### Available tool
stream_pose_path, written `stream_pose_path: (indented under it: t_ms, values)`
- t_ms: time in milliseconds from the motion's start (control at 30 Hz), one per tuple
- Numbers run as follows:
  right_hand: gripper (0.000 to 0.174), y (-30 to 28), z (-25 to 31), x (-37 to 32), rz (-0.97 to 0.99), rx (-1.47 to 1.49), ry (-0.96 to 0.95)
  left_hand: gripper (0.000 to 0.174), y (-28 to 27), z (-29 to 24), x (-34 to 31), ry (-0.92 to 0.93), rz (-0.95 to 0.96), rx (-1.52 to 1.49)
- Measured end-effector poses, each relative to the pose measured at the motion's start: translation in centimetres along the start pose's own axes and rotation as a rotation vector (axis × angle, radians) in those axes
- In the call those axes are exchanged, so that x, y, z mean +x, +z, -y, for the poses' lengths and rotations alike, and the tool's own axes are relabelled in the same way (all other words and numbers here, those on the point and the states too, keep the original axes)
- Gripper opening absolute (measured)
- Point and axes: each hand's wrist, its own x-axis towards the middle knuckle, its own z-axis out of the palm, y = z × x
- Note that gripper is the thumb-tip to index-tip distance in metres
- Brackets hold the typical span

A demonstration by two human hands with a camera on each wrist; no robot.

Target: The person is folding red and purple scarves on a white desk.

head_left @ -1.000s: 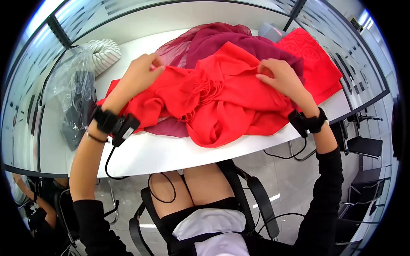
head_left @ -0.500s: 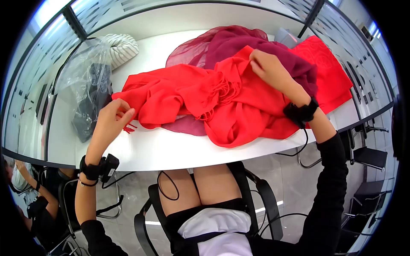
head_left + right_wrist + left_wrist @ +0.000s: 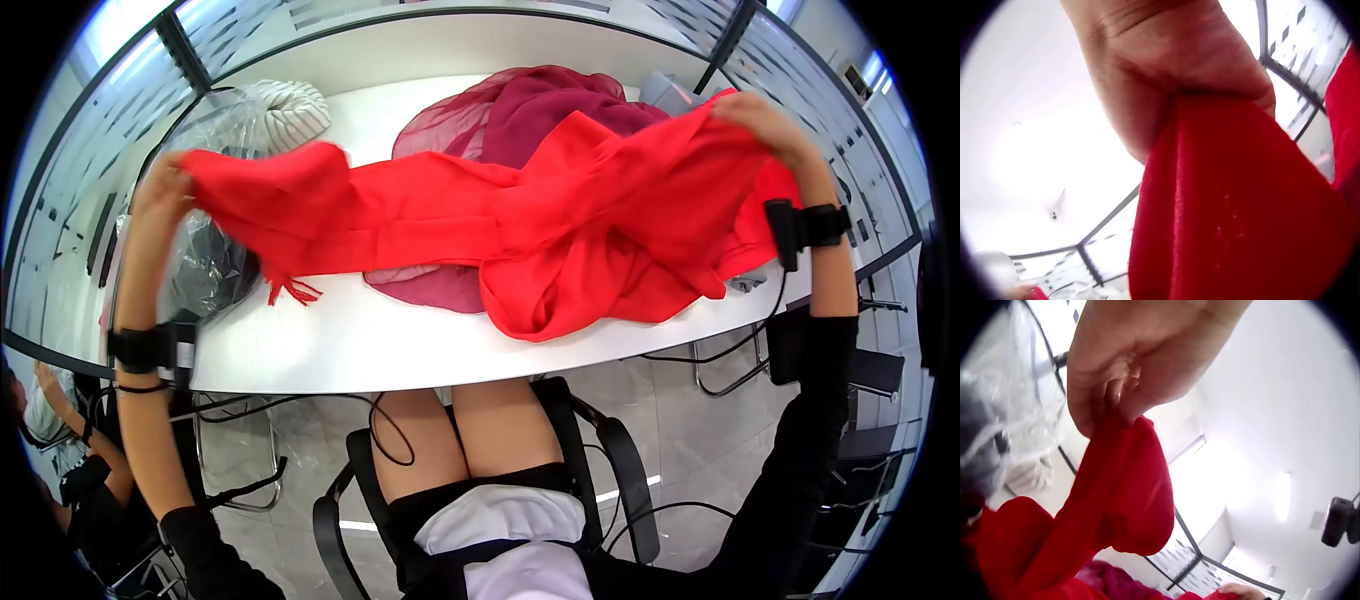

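Note:
A red fringed scarf (image 3: 430, 215) stretches between both hands, its ends raised and its middle low over the table. My left hand (image 3: 162, 190) pinches its left end between thumb and fingers, which shows up close in the left wrist view (image 3: 1129, 369). A tuft of fringe (image 3: 292, 290) hangs below that end. At the right, my right hand (image 3: 765, 125) grips the other end; in the right wrist view the cloth (image 3: 1235, 206) drops from under the palm, hiding the fingertips. A maroon sheer scarf (image 3: 530, 115) lies bunched behind and partly beneath the red one.
On the left are a clear plastic bag (image 3: 205, 265) with dark contents and a striped white cloth roll (image 3: 292, 112). A folded red cloth (image 3: 755, 235) lies at the right, a grey item (image 3: 665, 92) at the back. Glass partitions edge the white table (image 3: 400, 345).
Both hands have spread apart and risen, the left from the front-left edge, the right from mid-table. The scarf, bunched before, is now pulled out wide with its left part flattened.

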Motion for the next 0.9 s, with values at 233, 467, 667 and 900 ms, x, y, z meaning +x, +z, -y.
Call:
stream_pose_path:
  t_ms: [233, 467, 667, 900]
  values:
    - [0.025, -16.0, -13.1, 3.4, -0.806, 0.854, -0.007, 0.032, -17.4, -2.4, 2.1, 0.089, -0.566, 0.183]
    - [0.028, -18.4, -12.1, 1.1, -1.47, 0.593, -0.287, 0.035, -27.0, -1.3, 3.8, 0.385, -0.799, 0.012]
    - [0.045, -30.1, -18.1, -1.5, -1.626, -0.287, -0.05, 0.035, -30.0, -3.8, 3.3, 0.406, -0.895, 0.237]
    - [0.042, -31.2, -15.8, -6.7, -1.673, -0.931, -0.008, 0.035, -31.2, -4.0, 2.4, 0.352, -0.986, 0.292]
